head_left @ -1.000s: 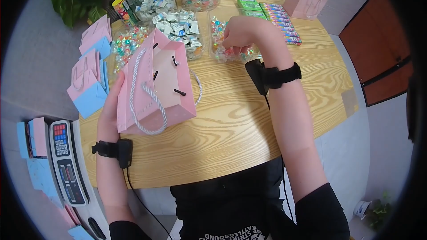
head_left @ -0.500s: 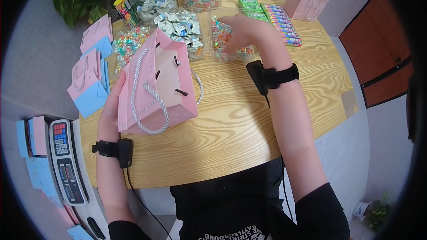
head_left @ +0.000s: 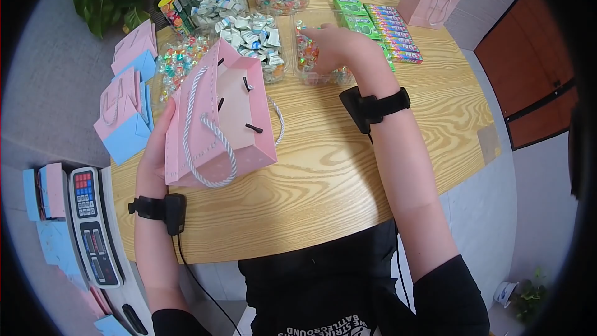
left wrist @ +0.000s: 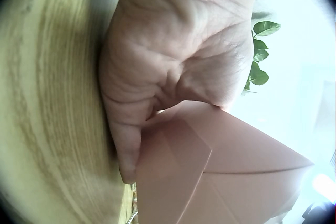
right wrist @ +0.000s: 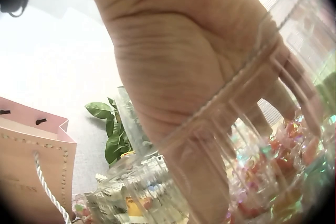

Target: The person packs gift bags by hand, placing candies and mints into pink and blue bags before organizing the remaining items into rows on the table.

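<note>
The left hand (head_left: 159, 140) grips a pink paper bag (head_left: 202, 96) low on its side, tilted with its mouth facing right. Close up in the left wrist view, the palm (left wrist: 173, 50) and fingers lie round the bag's pink base (left wrist: 173, 182). Inside a clear plastic tub, the right hand (head_left: 341, 48) reaches down over wrapped candies (head_left: 308, 55). Its fingers look spread and extended behind the tub wall in the right wrist view, where the hand (right wrist: 173, 71) is over shiny candies (right wrist: 283, 158); whether the fingertips touch any is unclear.
Silver-white packets (head_left: 252, 34) and more candies (head_left: 180, 59) sit behind the bag. Green boxes (head_left: 357, 25) and colourful sticks (head_left: 398, 40) lie right of the tub, with another pink bag (head_left: 426, 3) beyond. Folded bags (head_left: 124, 102) stand at left, near a scale (head_left: 96, 227).
The right hand has opened from a curled shape and shifted slightly within the tub, uncovering more of the green boxes. The left hand and the pink bag have hardly moved.
</note>
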Demonstrator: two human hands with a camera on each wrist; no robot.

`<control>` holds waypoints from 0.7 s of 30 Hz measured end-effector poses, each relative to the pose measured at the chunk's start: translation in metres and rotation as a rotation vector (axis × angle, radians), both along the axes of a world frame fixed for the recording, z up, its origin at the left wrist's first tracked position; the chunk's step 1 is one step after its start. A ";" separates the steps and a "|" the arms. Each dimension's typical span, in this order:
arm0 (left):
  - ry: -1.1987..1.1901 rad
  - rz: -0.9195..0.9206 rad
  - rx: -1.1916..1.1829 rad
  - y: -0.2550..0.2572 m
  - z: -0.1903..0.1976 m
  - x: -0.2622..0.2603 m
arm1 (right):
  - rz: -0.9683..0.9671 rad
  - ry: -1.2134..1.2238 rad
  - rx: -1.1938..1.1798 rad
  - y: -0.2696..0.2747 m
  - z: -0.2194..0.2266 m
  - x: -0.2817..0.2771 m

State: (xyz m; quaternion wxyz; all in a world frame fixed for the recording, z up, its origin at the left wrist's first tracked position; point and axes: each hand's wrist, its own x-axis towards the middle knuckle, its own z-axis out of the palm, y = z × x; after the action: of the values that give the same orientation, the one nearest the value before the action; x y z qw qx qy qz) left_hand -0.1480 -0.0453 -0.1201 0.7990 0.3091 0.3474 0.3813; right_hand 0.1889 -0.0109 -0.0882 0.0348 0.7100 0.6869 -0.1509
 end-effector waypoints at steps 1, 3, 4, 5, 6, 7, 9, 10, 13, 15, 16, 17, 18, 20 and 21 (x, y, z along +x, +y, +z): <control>0.000 -0.003 0.002 0.000 0.000 0.000 | -0.004 -0.010 -0.027 0.000 0.001 -0.001; -0.003 -0.003 0.004 0.001 -0.001 -0.001 | -0.012 -0.027 0.003 -0.002 0.000 -0.002; -0.007 -0.003 0.005 0.001 -0.001 -0.001 | -0.020 -0.044 0.031 -0.003 0.000 -0.003; -0.006 -0.004 0.004 0.001 -0.001 -0.001 | -0.021 -0.043 0.031 -0.002 -0.001 -0.003; -0.015 -0.007 0.002 0.001 -0.002 -0.001 | -0.023 -0.042 0.026 -0.001 -0.003 -0.002; -0.024 -0.010 0.000 0.001 -0.002 -0.001 | -0.025 -0.040 0.022 0.000 -0.003 -0.002; -0.018 -0.008 0.000 0.001 -0.002 -0.001 | -0.021 -0.042 0.025 0.000 -0.006 -0.003; -0.014 -0.005 0.001 0.001 -0.002 -0.001 | -0.016 -0.045 0.030 0.000 -0.007 -0.003; -0.020 -0.007 -0.011 0.002 -0.003 -0.001 | 0.013 -0.042 0.048 0.003 -0.010 -0.003; -0.013 0.003 -0.013 0.002 -0.004 -0.002 | 0.005 0.011 0.072 0.005 -0.011 -0.001; -0.008 0.014 -0.015 0.003 -0.005 -0.003 | -0.002 0.063 0.096 0.005 -0.011 0.000; -0.006 0.012 -0.016 0.003 -0.006 -0.004 | -0.004 0.065 0.095 0.004 -0.011 0.000; -0.004 -0.004 -0.005 0.004 -0.006 -0.006 | -0.022 0.102 0.103 0.003 -0.011 0.000; -0.001 -0.021 0.007 0.005 -0.006 -0.006 | -0.041 0.140 0.111 0.002 -0.011 0.000; 0.001 -0.018 0.002 0.004 -0.006 -0.006 | -0.040 0.139 0.129 0.002 -0.012 0.000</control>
State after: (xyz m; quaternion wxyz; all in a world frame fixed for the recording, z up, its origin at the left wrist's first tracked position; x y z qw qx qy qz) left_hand -0.1535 -0.0409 -0.1263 0.8020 0.3132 0.3443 0.3743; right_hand 0.1885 -0.0090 -0.1003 -0.0618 0.7122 0.6816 -0.1560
